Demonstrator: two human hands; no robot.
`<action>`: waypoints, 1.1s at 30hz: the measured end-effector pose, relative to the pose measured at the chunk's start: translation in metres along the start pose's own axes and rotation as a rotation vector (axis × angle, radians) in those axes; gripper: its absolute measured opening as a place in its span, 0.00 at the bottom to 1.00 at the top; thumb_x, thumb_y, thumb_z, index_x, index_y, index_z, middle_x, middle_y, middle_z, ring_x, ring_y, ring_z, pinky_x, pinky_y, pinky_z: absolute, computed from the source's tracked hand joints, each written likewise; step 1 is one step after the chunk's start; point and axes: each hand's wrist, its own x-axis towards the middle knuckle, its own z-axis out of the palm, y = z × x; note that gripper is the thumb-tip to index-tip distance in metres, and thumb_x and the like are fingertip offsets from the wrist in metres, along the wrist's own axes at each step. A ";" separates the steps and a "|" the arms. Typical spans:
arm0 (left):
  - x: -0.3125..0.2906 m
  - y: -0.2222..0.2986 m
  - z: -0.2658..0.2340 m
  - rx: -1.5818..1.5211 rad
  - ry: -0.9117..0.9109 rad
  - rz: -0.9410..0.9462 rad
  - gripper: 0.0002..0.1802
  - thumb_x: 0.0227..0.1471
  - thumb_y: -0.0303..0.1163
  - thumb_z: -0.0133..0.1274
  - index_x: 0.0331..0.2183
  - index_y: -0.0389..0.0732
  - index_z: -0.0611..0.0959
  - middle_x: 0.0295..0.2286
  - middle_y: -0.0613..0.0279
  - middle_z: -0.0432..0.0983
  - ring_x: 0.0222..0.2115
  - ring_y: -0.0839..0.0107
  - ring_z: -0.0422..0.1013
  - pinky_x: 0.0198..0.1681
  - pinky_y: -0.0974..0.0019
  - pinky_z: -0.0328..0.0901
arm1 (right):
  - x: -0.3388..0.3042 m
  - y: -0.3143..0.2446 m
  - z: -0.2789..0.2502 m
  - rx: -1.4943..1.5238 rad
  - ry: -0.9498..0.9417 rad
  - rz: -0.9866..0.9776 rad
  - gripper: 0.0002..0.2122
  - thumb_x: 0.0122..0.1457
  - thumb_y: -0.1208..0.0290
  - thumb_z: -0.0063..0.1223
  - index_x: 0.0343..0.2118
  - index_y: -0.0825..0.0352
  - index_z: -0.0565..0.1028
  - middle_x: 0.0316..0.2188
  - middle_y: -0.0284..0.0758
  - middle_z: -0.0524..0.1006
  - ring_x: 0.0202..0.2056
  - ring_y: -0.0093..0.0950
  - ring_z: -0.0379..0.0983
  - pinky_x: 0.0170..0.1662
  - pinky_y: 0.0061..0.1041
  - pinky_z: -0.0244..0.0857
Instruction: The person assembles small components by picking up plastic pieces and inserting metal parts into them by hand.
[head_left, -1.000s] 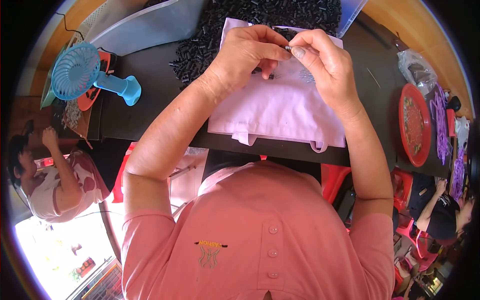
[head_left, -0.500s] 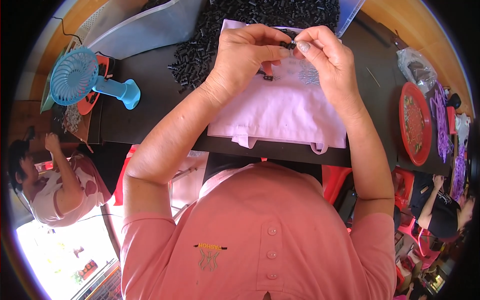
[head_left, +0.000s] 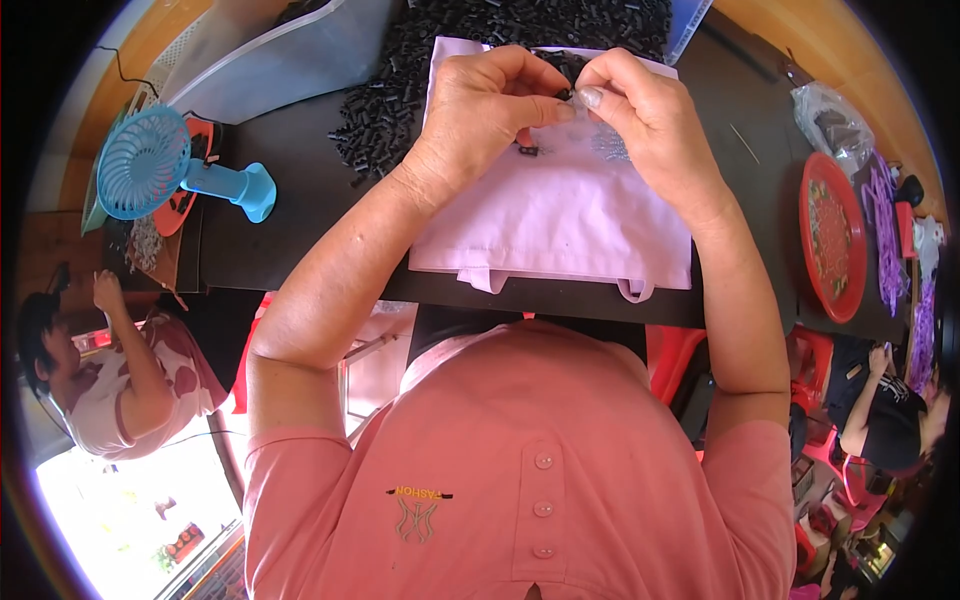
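Observation:
Over the upper part of a pale pink cloth bag (head_left: 560, 225), my two hands meet at their fingertips. My left hand (head_left: 485, 105) pinches a small black tube-like piece (head_left: 565, 95) between thumb and forefinger. Against it, my right hand (head_left: 645, 115) has thumb and forefinger pressed together; whatever they hold is too small to make out. Below my left fingers, another small black piece (head_left: 528, 151) shows near the cloth. Tiny silvery parts (head_left: 610, 145) lie on the bag, partly covered by my right hand.
A heap of black tube pieces (head_left: 375, 125) spreads behind my hands beside a clear plastic bin (head_left: 270, 70). A blue fan (head_left: 145, 165) stands left. Rightward are a red tray (head_left: 832, 240), a plastic bag (head_left: 835, 125) and purple strands (head_left: 882, 235). Other people sit at both sides.
My right fingertips have shifted slightly left and the grip at the black piece has changed a little. My left hand keeps its pinch. The whole view has moved slightly.

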 end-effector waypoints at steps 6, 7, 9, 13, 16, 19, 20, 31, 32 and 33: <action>-0.002 -0.001 0.000 0.092 -0.022 0.029 0.08 0.45 0.23 0.64 0.32 0.37 0.84 0.26 0.66 0.80 0.21 0.82 0.70 0.24 0.78 0.65 | 0.000 -0.002 -0.003 -0.156 -0.056 -0.018 0.03 0.58 0.74 0.52 0.32 0.66 0.72 0.19 0.36 0.74 0.21 0.31 0.71 0.27 0.31 0.61; -0.002 -0.001 0.000 0.093 -0.025 0.039 0.08 0.45 0.23 0.64 0.32 0.38 0.85 0.25 0.67 0.80 0.21 0.83 0.70 0.24 0.78 0.64 | -0.001 -0.002 -0.002 -0.114 -0.057 0.012 0.04 0.58 0.73 0.53 0.32 0.66 0.72 0.19 0.36 0.73 0.21 0.29 0.70 0.26 0.30 0.61; -0.001 0.001 0.000 0.075 -0.035 0.038 0.09 0.44 0.23 0.64 0.32 0.36 0.84 0.25 0.66 0.79 0.22 0.82 0.71 0.23 0.77 0.66 | -0.001 -0.002 -0.001 -0.071 -0.057 0.041 0.04 0.58 0.72 0.53 0.31 0.67 0.72 0.18 0.35 0.73 0.20 0.28 0.69 0.26 0.29 0.60; 0.002 0.000 -0.004 -0.058 -0.020 -0.015 0.08 0.44 0.22 0.63 0.32 0.34 0.84 0.23 0.64 0.78 0.22 0.80 0.72 0.22 0.76 0.68 | 0.003 -0.003 0.001 0.045 0.038 0.094 0.07 0.58 0.69 0.56 0.30 0.67 0.74 0.18 0.33 0.73 0.21 0.20 0.68 0.25 0.23 0.60; 0.008 -0.001 -0.013 -0.093 0.027 0.025 0.08 0.48 0.23 0.61 0.34 0.34 0.84 0.25 0.62 0.78 0.21 0.78 0.71 0.24 0.74 0.66 | 0.003 0.000 -0.006 -0.040 0.092 0.075 0.06 0.56 0.70 0.58 0.30 0.67 0.76 0.21 0.34 0.76 0.24 0.23 0.72 0.26 0.24 0.63; 0.017 -0.006 -0.032 -0.143 0.099 0.030 0.09 0.48 0.23 0.60 0.35 0.31 0.83 0.25 0.62 0.78 0.22 0.75 0.72 0.23 0.73 0.66 | 0.002 0.011 -0.001 -0.360 0.077 -0.175 0.04 0.53 0.73 0.58 0.30 0.65 0.77 0.24 0.34 0.77 0.28 0.30 0.75 0.31 0.30 0.66; 0.021 -0.006 -0.038 -0.341 0.137 -0.075 0.03 0.45 0.19 0.59 0.27 0.33 0.82 0.19 0.60 0.76 0.16 0.73 0.70 0.19 0.70 0.65 | 0.002 0.015 0.000 -0.489 0.000 -0.253 0.03 0.51 0.74 0.57 0.30 0.64 0.78 0.26 0.33 0.76 0.30 0.33 0.74 0.35 0.32 0.66; 0.023 -0.004 -0.050 -0.441 0.177 -0.108 0.04 0.46 0.19 0.58 0.30 0.30 0.81 0.21 0.56 0.76 0.17 0.68 0.72 0.19 0.69 0.66 | 0.005 -0.001 0.010 -0.508 -0.032 -0.214 0.05 0.48 0.78 0.56 0.29 0.61 0.78 0.26 0.31 0.74 0.35 0.34 0.73 0.41 0.34 0.66; 0.023 -0.001 -0.052 -0.434 0.182 -0.096 0.04 0.47 0.19 0.58 0.29 0.30 0.81 0.21 0.55 0.76 0.17 0.68 0.72 0.19 0.69 0.66 | 0.008 -0.004 0.011 -0.515 -0.036 -0.225 0.05 0.48 0.78 0.56 0.29 0.61 0.78 0.26 0.31 0.74 0.35 0.34 0.73 0.41 0.34 0.66; 0.025 -0.003 -0.054 -0.440 0.188 -0.087 0.04 0.47 0.19 0.58 0.29 0.30 0.81 0.21 0.55 0.76 0.17 0.68 0.72 0.19 0.69 0.66 | 0.010 -0.006 0.012 -0.525 -0.066 -0.267 0.05 0.48 0.78 0.56 0.28 0.62 0.78 0.26 0.31 0.74 0.35 0.34 0.73 0.41 0.35 0.66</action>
